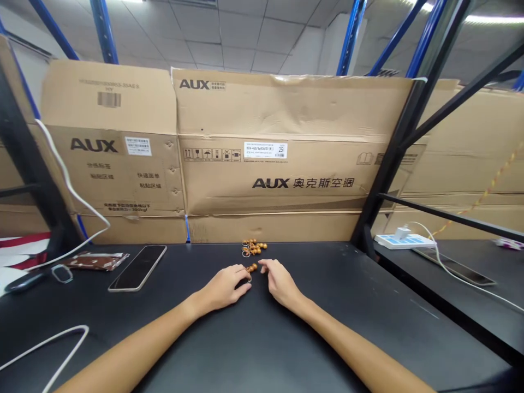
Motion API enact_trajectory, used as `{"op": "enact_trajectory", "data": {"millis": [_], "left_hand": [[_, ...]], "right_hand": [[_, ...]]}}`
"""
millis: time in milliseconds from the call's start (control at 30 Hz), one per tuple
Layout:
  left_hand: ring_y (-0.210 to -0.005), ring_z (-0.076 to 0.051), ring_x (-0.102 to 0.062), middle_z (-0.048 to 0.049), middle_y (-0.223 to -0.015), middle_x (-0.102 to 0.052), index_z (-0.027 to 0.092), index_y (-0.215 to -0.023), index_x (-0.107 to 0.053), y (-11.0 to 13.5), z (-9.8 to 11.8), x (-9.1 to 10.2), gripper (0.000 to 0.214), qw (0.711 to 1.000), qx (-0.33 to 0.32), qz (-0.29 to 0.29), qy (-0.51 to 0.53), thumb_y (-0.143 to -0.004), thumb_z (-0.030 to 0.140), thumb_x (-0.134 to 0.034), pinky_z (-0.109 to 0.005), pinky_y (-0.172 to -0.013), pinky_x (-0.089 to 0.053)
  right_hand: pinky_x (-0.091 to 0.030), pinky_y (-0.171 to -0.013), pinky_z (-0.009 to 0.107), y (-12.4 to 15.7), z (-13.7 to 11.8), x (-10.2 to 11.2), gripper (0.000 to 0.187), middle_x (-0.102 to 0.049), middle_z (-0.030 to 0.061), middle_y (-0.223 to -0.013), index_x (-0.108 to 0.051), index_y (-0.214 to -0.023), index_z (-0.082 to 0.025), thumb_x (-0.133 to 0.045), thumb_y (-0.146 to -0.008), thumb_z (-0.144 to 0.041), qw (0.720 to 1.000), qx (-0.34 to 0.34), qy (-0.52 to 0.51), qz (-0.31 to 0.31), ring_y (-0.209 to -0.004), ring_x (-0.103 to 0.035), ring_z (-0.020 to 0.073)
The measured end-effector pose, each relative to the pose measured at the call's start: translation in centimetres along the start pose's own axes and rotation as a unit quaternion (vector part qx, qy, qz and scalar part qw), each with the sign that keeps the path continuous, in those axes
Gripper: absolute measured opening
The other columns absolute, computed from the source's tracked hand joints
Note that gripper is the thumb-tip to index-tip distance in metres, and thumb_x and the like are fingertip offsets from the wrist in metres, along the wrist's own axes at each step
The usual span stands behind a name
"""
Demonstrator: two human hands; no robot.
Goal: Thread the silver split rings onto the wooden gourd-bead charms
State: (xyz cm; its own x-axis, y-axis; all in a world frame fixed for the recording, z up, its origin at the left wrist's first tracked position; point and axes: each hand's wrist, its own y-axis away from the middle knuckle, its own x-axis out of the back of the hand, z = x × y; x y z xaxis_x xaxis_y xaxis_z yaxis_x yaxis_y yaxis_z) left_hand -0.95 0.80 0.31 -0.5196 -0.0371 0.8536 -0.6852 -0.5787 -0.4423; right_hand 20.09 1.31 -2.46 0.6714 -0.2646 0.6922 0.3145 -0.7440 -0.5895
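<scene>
On the black tabletop, a keychain of brown-gold beads (252, 268) with a metal ring lies at the fingertips of my left hand (225, 285). The left thumb and fingers are closed around its ring end, which they partly hide. My right hand (281, 283) is just right of the beads, a small gap away, its fingers curled together and no object visible in them. Beyond both hands rests a small group of similar beaded keychains (254, 249), their rings toward the left.
A phone (138, 268) and a brown packet (96, 261) lie at left, near a white cable (67, 183). Cardboard panels (278, 120) stand along the back. At right, past a black rack post (393, 142), are a power strip (403, 240) and another phone (454, 267).
</scene>
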Motion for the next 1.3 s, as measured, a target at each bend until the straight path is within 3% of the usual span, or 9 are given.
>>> {"op": "enact_trajectory", "data": {"millis": [100,233,333,467,733,933,1133,1300], "left_hand": [[-0.083,-0.016,-0.060,-0.0026,-0.091,-0.063,0.021,-0.094,-0.060,0.0,-0.1,0.0,0.011,0.999,-0.003,0.002,0.038,-0.089,0.024,-0.051,-0.027,-0.077,-0.047],[-0.079,-0.015,-0.060,-0.0019,-0.088,-0.064,0.020,-0.090,-0.060,-0.1,0.0,0.1,0.011,0.998,-0.009,-0.011,0.060,-0.090,0.022,-0.049,-0.026,-0.076,-0.047],[-0.080,-0.015,-0.060,-0.0025,-0.089,-0.064,0.020,-0.090,-0.060,-0.1,0.1,0.1,0.013,0.997,-0.012,-0.015,0.068,-0.091,0.021,-0.048,-0.026,-0.077,-0.047],[-0.080,-0.015,-0.059,-0.0026,-0.090,-0.063,0.020,-0.091,-0.059,0.0,0.0,0.1,0.013,0.998,-0.007,-0.013,0.068,-0.091,0.021,-0.046,-0.026,-0.076,-0.046],[-0.081,-0.017,-0.055,-0.0035,-0.089,-0.059,0.020,-0.093,-0.054,0.0,-0.1,0.1,0.010,0.999,0.020,0.007,0.044,-0.092,0.021,-0.044,-0.030,-0.077,-0.046],[-0.080,-0.017,-0.053,-0.0022,-0.086,-0.058,0.020,-0.090,-0.053,0.0,-0.2,-0.1,0.008,0.999,0.031,0.018,0.040,-0.087,0.028,-0.054,-0.031,-0.075,-0.044],[-0.083,-0.018,-0.049,-0.0034,-0.086,-0.056,0.019,-0.080,-0.056,-0.1,-0.3,-0.1,0.014,0.999,0.004,0.032,-0.014,-0.091,0.025,-0.049,-0.033,-0.078,-0.042],[-0.088,-0.018,-0.048,-0.0048,-0.093,-0.053,0.020,-0.086,-0.062,-0.1,0.1,0.3,0.015,0.999,-0.018,0.028,-0.008,-0.091,0.024,-0.049,-0.033,-0.081,-0.042]], "right_hand": [[-0.045,-0.082,0.037,0.0,-0.5,0.5,0.030,-0.060,0.0074,-0.096,-0.054,-0.111,-0.019,-0.041,-0.086,-0.010,1.000,0.008,0.009,0.007,-0.089,-0.052,0.0213],[-0.042,-0.088,0.040,0.0,-1.1,0.8,0.033,-0.054,0.0078,-0.122,-0.053,-0.119,-0.023,-0.053,-0.086,-0.020,0.997,0.038,0.041,-0.058,-0.106,-0.046,0.0246],[-0.042,-0.083,0.038,0.0,-1.3,0.8,0.018,-0.060,0.0056,-0.108,-0.059,-0.105,-0.023,-0.052,-0.089,-0.023,0.994,0.036,0.057,-0.091,-0.099,-0.048,0.0226],[-0.041,-0.077,0.034,0.0,-1.1,0.7,0.005,-0.061,0.0053,-0.093,-0.058,-0.090,-0.020,-0.053,-0.088,-0.020,0.996,0.015,0.049,-0.079,-0.088,-0.050,0.0205],[-0.042,-0.078,0.034,0.0,-1.1,0.6,0.007,-0.061,0.0051,-0.090,-0.055,-0.092,-0.019,-0.049,-0.090,-0.018,0.999,0.006,-0.007,-0.053,-0.087,-0.052,0.0198],[-0.042,-0.077,0.034,0.1,-1.8,1.0,0.005,-0.061,0.0043,-0.089,-0.055,-0.091,-0.020,-0.050,-0.090,-0.019,0.998,0.025,-0.035,-0.051,-0.084,-0.051,0.0191],[-0.043,-0.077,0.033,0.0,-2.0,1.1,0.008,-0.060,0.0039,-0.089,-0.055,-0.094,-0.021,-0.050,-0.090,-0.020,0.996,0.046,-0.056,-0.058,-0.084,-0.052,0.0183],[-0.043,-0.076,0.034,0.0,-1.1,0.7,0.006,-0.062,0.0049,-0.088,-0.058,-0.092,-0.020,-0.053,-0.088,-0.020,0.999,-0.017,0.011,-0.038,-0.084,-0.053,0.0196]]}}
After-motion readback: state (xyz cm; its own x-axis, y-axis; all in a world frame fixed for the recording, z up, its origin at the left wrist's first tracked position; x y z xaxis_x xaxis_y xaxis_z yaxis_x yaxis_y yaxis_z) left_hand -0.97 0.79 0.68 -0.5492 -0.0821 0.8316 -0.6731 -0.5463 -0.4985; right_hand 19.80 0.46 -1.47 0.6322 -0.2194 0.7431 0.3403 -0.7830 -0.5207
